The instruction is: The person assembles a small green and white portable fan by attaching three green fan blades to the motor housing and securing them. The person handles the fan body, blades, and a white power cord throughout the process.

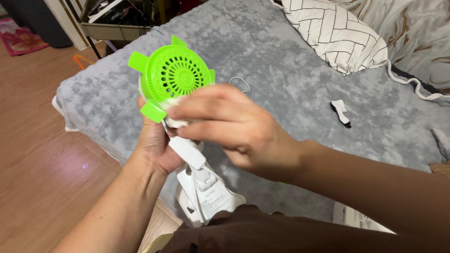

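Bed with grey blanket (pixel 281 61), wood floor (pixel 42 154), both hands' fingers clamped on green fan (pixel 171 75).

A grey blanket (pixel 290 61) was spread over the bed, with a zigzag-patterned pillow (pixel 335 33) at its far edge.

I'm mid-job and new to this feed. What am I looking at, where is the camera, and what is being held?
There is no machine: one head-worn camera looks down at a person's two bare hands. The left hand grips the white neck of a small fan with a green grille. The right hand presses a white wipe against it, just below the grille. Underneath is a grey blanket, with a patterned pillow, a thin white loop and a small black-and-white part lying on it.
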